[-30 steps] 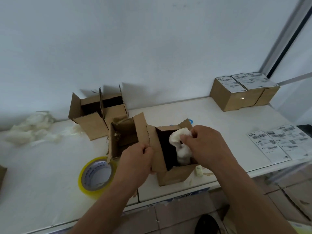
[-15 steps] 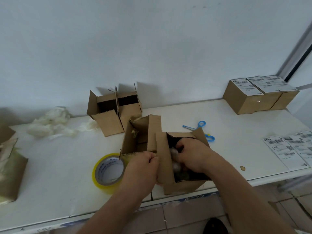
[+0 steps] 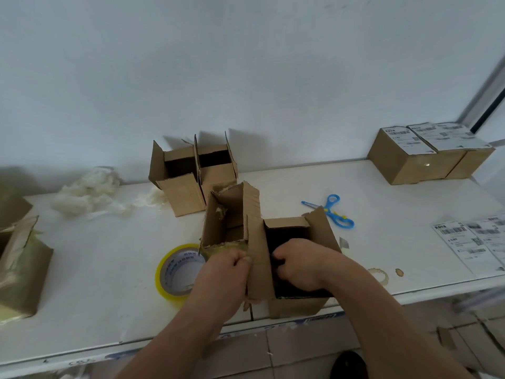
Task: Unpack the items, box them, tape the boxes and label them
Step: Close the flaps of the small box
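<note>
An open cardboard box (image 3: pixel 322 236) stands at the table's front edge, its inside dark. My right hand (image 3: pixel 300 263) reaches down into it with the fingers curled; whatever they touch is hidden. My left hand (image 3: pixel 221 277) pinches the box's tall left flap (image 3: pixel 259 258) near its lower edge. A second open box (image 3: pixel 226 214) stands against that flap on the left. A yellow-rimmed tape roll (image 3: pixel 175 272) lies flat just left of my left hand. Printed label sheets (image 3: pixel 475 242) lie at the right edge of the table.
Two more open boxes (image 3: pixel 180 195) stand at the back by the wall, with a pile of white wrapping (image 3: pixel 87 192) to their left. Blue scissors (image 3: pixel 332 212) lie right of the box. Sealed, labelled boxes (image 3: pixel 404 160) sit back right. A taped brown package (image 3: pixel 21 269) is far left.
My right hand has pushed a white wrapped item down into the box, and the item is now out of sight. My left hand stays on the flap. The camera has swung left.
</note>
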